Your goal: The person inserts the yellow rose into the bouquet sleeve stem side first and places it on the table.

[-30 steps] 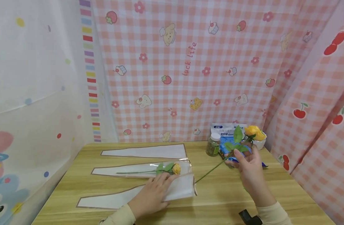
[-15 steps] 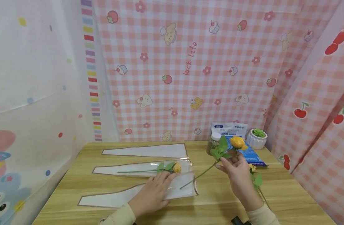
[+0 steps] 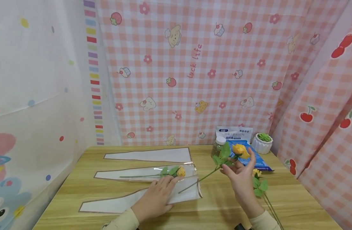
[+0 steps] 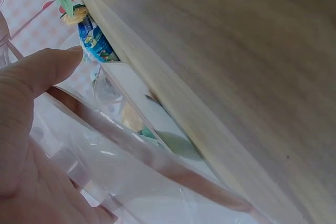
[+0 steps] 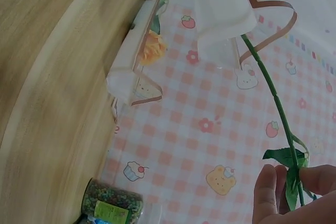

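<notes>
In the head view my right hand (image 3: 240,179) pinches the green stem of a yellow artificial rose (image 3: 240,150) between thumb and fingers, just below its leaves. The stem (image 5: 275,95) slants down into the open mouth of the nearest clear flower sleeve (image 3: 187,190), which has a brown border. My left hand (image 3: 156,198) rests on that sleeve, its fingers laid over the plastic and its thumb (image 4: 58,64) straight. The middle sleeve (image 3: 107,174) contains another yellow rose (image 3: 180,172), lying with its stem to the left.
A third sleeve (image 3: 153,155) lies flat at the back. Loose yellow roses (image 3: 260,185) lie on the wooden table (image 3: 219,210) at right. Behind my right hand stand a jar of granules (image 3: 217,149), a blue-white bag (image 3: 257,159) and a white potted succulent (image 3: 262,143).
My right hand has moved left and slightly down with the rose, bringing its stem end from the sleeve's mouth to farther inside its outline. The left hand stays in place.
</notes>
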`<action>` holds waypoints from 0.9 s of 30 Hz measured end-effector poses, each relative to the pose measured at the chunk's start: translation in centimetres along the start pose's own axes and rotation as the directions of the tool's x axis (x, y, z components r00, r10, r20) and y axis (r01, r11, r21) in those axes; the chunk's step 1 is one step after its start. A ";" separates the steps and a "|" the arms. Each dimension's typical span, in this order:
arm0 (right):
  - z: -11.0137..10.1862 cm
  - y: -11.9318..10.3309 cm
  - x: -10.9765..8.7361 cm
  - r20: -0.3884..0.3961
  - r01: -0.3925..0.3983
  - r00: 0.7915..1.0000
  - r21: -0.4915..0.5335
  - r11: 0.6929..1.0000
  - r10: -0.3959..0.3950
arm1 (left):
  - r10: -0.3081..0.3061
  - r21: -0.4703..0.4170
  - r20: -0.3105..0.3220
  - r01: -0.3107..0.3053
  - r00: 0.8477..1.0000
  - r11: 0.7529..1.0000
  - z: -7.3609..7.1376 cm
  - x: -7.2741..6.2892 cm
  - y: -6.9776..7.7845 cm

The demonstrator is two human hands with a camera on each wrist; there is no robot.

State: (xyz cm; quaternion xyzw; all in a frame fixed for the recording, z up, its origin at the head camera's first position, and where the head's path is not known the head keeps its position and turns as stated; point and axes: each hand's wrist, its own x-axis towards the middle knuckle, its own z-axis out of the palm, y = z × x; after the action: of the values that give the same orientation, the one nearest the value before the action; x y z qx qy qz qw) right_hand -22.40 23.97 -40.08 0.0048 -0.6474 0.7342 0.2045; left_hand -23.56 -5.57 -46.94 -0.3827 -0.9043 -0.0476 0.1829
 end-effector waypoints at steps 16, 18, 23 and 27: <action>0.2 0.1 -0.6 0.028 -0.039 0.999 -0.039 0.998 0.040 | -0.020 -0.022 -0.015 0.020 1.000 1.000 -0.2 0.1 -0.5; 0.2 0.2 -0.6 0.034 -0.045 0.998 -0.051 0.998 0.046 | -0.022 -0.025 -0.015 0.022 1.000 0.999 0.0 0.1 -0.5; 0.1 0.6 -0.7 0.083 -0.046 0.995 -0.104 0.994 0.055 | -0.023 -0.026 -0.023 0.022 0.999 0.999 0.2 0.2 -0.7; 0.1 0.7 -0.8 0.100 -0.062 0.992 -0.139 0.988 0.076 | -0.017 -0.036 -0.030 0.015 0.999 0.999 0.3 0.2 -0.7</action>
State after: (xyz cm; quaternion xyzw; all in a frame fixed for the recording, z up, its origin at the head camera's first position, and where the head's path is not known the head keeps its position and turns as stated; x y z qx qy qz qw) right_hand -21.92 23.63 -40.95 0.0070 -0.7055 0.6938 0.1445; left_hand -24.26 -5.84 -47.07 -0.3779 -0.9035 -0.0709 0.1895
